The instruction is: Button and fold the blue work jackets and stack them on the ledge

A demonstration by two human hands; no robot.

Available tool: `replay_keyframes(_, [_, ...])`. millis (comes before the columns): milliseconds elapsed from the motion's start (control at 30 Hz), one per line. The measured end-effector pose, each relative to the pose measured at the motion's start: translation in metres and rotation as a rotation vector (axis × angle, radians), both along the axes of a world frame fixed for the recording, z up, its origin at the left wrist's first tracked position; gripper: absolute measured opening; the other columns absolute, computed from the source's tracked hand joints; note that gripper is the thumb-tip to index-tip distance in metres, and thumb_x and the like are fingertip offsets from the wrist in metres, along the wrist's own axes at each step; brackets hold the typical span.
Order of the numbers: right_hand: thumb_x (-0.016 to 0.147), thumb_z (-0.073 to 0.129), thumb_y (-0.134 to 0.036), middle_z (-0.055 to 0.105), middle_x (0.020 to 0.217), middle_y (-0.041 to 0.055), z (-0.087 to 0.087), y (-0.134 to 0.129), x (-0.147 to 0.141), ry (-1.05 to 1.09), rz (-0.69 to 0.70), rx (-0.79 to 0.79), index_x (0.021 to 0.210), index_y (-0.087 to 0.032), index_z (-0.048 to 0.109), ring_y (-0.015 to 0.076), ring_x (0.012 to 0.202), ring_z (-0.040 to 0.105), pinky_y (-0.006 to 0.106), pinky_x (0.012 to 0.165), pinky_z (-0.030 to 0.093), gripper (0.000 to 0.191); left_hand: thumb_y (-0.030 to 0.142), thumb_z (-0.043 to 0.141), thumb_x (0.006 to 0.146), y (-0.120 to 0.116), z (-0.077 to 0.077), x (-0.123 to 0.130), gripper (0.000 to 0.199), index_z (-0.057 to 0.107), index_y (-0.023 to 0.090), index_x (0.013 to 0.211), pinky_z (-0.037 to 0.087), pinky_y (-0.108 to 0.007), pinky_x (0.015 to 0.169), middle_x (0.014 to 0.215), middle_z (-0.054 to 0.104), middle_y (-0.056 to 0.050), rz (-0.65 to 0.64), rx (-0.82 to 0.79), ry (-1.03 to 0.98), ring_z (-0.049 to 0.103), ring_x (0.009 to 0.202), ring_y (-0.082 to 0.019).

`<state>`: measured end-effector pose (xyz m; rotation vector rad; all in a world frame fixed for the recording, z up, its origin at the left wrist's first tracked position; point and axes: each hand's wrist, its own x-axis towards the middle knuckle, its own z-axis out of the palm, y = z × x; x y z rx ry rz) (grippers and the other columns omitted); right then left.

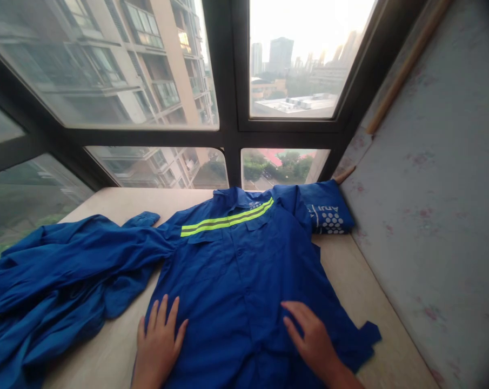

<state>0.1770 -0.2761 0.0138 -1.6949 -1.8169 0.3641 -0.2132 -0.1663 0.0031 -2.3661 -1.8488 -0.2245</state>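
A blue work shirt [223, 281] lies spread front side up, its collar toward the window and a yellow-green reflective stripe across the chest. My left hand [158, 340] rests flat on the shirt's lower left edge, fingers spread. Over the lower right of the shirt is my right hand [309, 335], fingers apart and slightly bent; whether it touches the cloth is hard to tell. Neither hand grips anything. The shirt's left sleeve stretches toward a heap of blue clothing [58, 286], and where one ends and the other begins is unclear.
A folded blue garment [329, 208] with white lettering and dots sits at the back right, against the flowered wall [426, 205]. The pale ledge [361, 281] ends at dark window frames [230, 86] behind and to the left. Wooden rods [406, 70] lean along the wall.
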Motion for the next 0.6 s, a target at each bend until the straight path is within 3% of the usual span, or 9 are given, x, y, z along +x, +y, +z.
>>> replay_keyframes(100, [0.098, 0.041, -0.043, 0.071, 0.112, 0.0114, 0.006, 0.019, 0.063, 0.073, -0.365, 0.013, 0.118, -0.019, 0.065, 0.0252, 0.100, 0.069, 0.043, 0.089, 0.057, 0.039, 0.033, 0.040, 0.092, -0.027, 0.011, 0.040, 0.054, 0.054, 0.013, 0.140, 0.026, -0.056, 0.115, 0.153, 0.043, -0.019, -0.090, 0.002, -0.052, 0.036, 0.142, -0.036])
replay_keyframes(133, [0.098, 0.042, -0.046, 0.070, 0.113, 0.0129, 0.004, 0.023, 0.080, 0.056, -0.424, 0.011, 0.119, -0.018, 0.063, 0.0263, 0.101, 0.068, 0.045, 0.089, 0.056, 0.042, 0.031, 0.042, 0.092, -0.039, 0.014, 0.056, 0.054, 0.053, 0.016, 0.142, 0.027, -0.054, 0.115, 0.153, 0.042, -0.017, -0.152, 0.001, -0.063, 0.036, 0.143, -0.034])
replay_keyframes(200, [0.097, 0.042, -0.047, 0.067, 0.118, 0.0142, -0.004, 0.022, 0.099, 0.000, -0.430, 0.017, 0.125, -0.017, 0.059, 0.0274, 0.108, 0.064, 0.047, 0.095, 0.053, 0.044, 0.031, 0.049, 0.090, -0.066, 0.017, 0.088, 0.058, 0.046, 0.023, 0.147, 0.028, -0.051, 0.116, 0.155, 0.041, -0.012, -0.303, 0.017, -0.051, 0.036, 0.143, -0.032])
replay_keyframes(300, [0.098, 0.044, -0.041, 0.058, 0.132, 0.0137, -0.020, 0.001, 0.096, -0.103, -0.278, 0.034, 0.134, -0.019, 0.051, 0.0273, 0.124, 0.055, 0.048, 0.105, 0.046, 0.043, 0.037, 0.056, 0.086, -0.100, 0.014, 0.121, 0.068, 0.038, 0.029, 0.152, 0.022, -0.051, 0.118, 0.156, 0.040, -0.009, -0.479, 0.060, 0.012, 0.034, 0.144, -0.033])
replay_keyframes(367, [0.098, 0.043, -0.038, 0.052, 0.139, 0.0145, -0.030, -0.021, 0.085, -0.162, -0.246, 0.048, 0.139, -0.019, 0.046, 0.0280, 0.129, 0.050, 0.049, 0.107, 0.044, 0.045, 0.041, 0.059, 0.085, -0.112, 0.010, 0.128, 0.071, 0.038, 0.029, 0.152, 0.016, -0.051, 0.120, 0.156, 0.041, -0.008, -0.523, 0.081, 0.035, 0.033, 0.145, -0.033])
replay_keyframes(433, [0.098, 0.043, -0.038, 0.049, 0.142, 0.0160, -0.040, -0.046, 0.076, -0.213, -0.298, 0.054, 0.143, -0.018, 0.042, 0.0302, 0.130, 0.049, 0.050, 0.105, 0.044, 0.049, 0.042, 0.060, 0.084, -0.116, 0.008, 0.126, 0.072, 0.039, 0.028, 0.151, 0.011, -0.050, 0.121, 0.155, 0.042, -0.009, -0.515, 0.088, 0.037, 0.032, 0.145, -0.032])
replay_keyframes(533, [0.097, 0.045, -0.042, 0.053, 0.139, 0.0163, -0.050, -0.077, 0.075, -0.286, -0.345, 0.033, 0.145, -0.019, 0.039, 0.0325, 0.126, 0.052, 0.052, 0.102, 0.045, 0.054, 0.042, 0.059, 0.084, -0.118, 0.005, 0.116, 0.070, 0.042, 0.025, 0.150, 0.009, -0.050, 0.122, 0.153, 0.044, -0.012, -0.502, 0.084, 0.046, 0.030, 0.146, -0.032])
replay_keyframes(600, [0.096, 0.046, -0.045, 0.056, 0.137, 0.0155, -0.054, -0.094, 0.082, -0.329, -0.334, 0.013, 0.144, -0.020, 0.042, 0.0329, 0.122, 0.055, 0.051, 0.100, 0.045, 0.054, 0.048, 0.057, 0.086, -0.124, -0.001, 0.112, 0.067, 0.046, 0.025, 0.147, 0.008, -0.052, 0.122, 0.150, 0.048, -0.013, -0.575, 0.111, 0.039, 0.028, 0.147, -0.033])
